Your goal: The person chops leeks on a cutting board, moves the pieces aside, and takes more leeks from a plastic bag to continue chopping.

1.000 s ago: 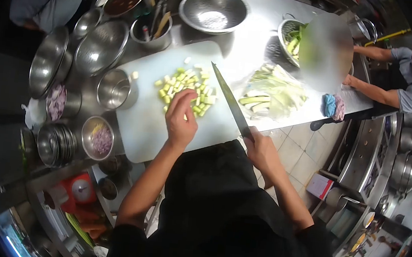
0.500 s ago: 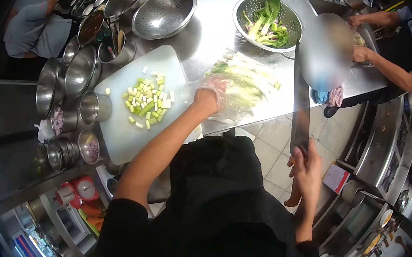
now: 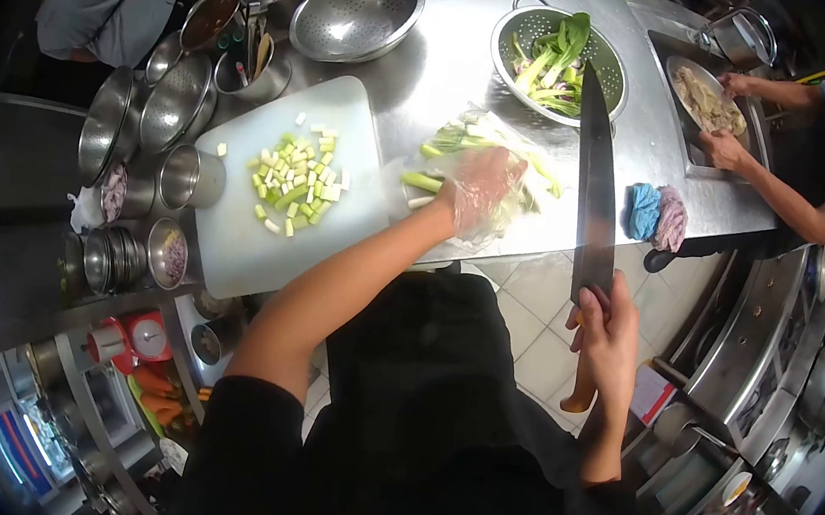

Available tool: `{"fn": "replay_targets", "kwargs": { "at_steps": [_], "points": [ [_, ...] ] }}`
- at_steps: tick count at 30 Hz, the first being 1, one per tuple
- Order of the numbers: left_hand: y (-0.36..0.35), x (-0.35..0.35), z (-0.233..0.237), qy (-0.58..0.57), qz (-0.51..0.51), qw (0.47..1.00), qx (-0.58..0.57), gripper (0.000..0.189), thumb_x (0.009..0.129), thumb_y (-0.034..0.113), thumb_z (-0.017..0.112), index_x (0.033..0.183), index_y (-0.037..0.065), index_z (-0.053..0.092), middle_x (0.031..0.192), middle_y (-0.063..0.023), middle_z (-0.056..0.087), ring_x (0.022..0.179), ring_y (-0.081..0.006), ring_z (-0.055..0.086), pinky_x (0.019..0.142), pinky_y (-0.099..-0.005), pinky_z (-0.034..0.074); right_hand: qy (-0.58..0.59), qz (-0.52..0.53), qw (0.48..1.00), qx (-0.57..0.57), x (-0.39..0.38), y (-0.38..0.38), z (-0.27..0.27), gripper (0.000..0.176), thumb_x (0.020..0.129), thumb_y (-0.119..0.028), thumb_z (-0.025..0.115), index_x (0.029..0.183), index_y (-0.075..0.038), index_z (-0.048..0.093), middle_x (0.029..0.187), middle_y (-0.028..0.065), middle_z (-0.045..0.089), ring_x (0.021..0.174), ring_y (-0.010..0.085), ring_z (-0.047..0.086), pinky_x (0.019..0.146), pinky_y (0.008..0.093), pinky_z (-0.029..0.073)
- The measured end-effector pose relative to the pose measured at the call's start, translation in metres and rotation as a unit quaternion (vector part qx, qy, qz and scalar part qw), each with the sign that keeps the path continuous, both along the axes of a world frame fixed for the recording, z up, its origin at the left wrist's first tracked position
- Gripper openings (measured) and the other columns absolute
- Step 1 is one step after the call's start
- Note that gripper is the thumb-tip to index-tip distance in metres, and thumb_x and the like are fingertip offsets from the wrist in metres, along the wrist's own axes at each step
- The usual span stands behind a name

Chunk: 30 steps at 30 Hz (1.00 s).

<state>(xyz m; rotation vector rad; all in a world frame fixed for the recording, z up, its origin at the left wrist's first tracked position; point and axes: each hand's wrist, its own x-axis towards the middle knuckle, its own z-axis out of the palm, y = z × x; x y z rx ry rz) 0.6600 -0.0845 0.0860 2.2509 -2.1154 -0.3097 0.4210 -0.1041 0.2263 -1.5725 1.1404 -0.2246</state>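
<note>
With the left hand (image 3: pixel 486 180), reaching in among pale green stalks (image 3: pixel 476 129) under the wrinkled film of a clear plastic bag (image 3: pixel 497 221). Fingers bent over the stalks, but no telling, through the blur and plastic, between a closed grasp and a loose touch. In the right hand (image 3: pixel 610 339), gripping a long knife (image 3: pixel 596 186) close to the base of the blade, with the tip pointing forward and away from the body. Held well off to the right, probably to keep the edge clear of the reaching fingers. Seen over the near side of a colander (image 3: pixel 503 51) of leafy greens; from this angle, impossible to judge the gap.

Laid on the desk (image 3: pixel 457 21) between a white cutting board (image 3: pixel 232 249) and the colander, bag and stalks alike, likely for an easy reach from the board. Gathered in a loose heap on the board, cut green pieces (image 3: pixel 295 180), apart from the bagged stalks.

Stretched forward and across to the right with the left arm, elbow bent and out to the side, wrist just over the desk's near edge. Bent closer to the body on the right, with forearm rising steeply and thumb laid against the knife.
</note>
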Motion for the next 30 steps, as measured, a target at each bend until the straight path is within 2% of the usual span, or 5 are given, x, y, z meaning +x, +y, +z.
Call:
{"fn": "replay_targets", "kwargs": {
  "at_steps": [4, 14, 22, 23, 30],
  "points": [
    [-0.016, 0.002, -0.042, -0.004, -0.035, 0.969, -0.246, 0.053, 0.076, 0.02, 0.061, 0.127, 0.007, 0.051, 0.111, -0.0174, 0.052, 0.11, -0.0327, 0.052, 0.092, -0.0467, 0.04, 0.006, -0.043, 0.999, -0.009, -0.013, 0.004, 0.002, 0.014, 0.096, -0.009, 0.05, 0.108, -0.001, 0.05, 0.063, 0.0043, 0.055, 0.05, 0.0084, 0.048, 0.046, 0.0248, 0.04],
    [-0.027, 0.032, 0.0, 0.032, -0.071, 0.985, -0.152, 0.045, 0.073, 0.03, 0.068, 0.11, 0.006, 0.057, 0.103, -0.0163, 0.059, 0.102, -0.0315, 0.058, 0.088, -0.0438, 0.042, -0.002, -0.028, 1.0, 0.006, -0.02, 0.009, 0.003, 0.01, 0.096, -0.007, 0.05, 0.103, 0.0, 0.051, 0.063, 0.0044, 0.056, 0.05, 0.0089, 0.049, 0.047, 0.0255, 0.041],
    [0.016, 0.049, 0.035, 0.119, 0.004, 0.967, 0.225, 0.053, 0.074, 0.027, 0.068, 0.118, 0.001, 0.057, 0.1, -0.0244, 0.064, 0.088, -0.0366, 0.065, 0.08, -0.042, 0.051, -0.019, 0.008, 1.0, 0.017, -0.008, 0.008, -0.007, 0.017, 0.095, -0.007, 0.05, 0.11, 0.002, 0.05, 0.063, 0.0054, 0.056, 0.052, 0.0096, 0.051, 0.046, 0.0262, 0.042],
    [0.049, 0.068, 0.011, 0.197, -0.042, 0.976, 0.08, 0.05, 0.079, 0.024, 0.067, 0.121, 0.0, 0.054, 0.099, -0.0208, 0.065, 0.078, -0.0296, 0.065, 0.073, -0.0376, 0.051, -0.022, 0.021, 0.999, 0.02, -0.006, 0.009, -0.011, 0.017, 0.095, -0.007, 0.05, 0.11, 0.002, 0.05, 0.063, 0.0054, 0.056, 0.052, 0.0096, 0.051, 0.046, 0.0262, 0.042],
    [0.156, 0.123, 0.095, 0.422, 0.28, 0.844, 0.178, 0.033, 0.084, 0.011, 0.064, 0.114, 0.001, 0.052, 0.085, -0.0056, 0.057, 0.067, -0.0138, 0.055, 0.066, -0.0294, 0.046, -0.038, 0.11, 0.993, 0.03, 0.013, 0.01, -0.038, 0.031, 0.095, -0.008, 0.052, 0.123, 0.004, 0.046, 0.077, 0.0085, 0.059, 0.055, 0.0077, 0.052, 0.04, 0.0218, 0.04]
  ]
}}
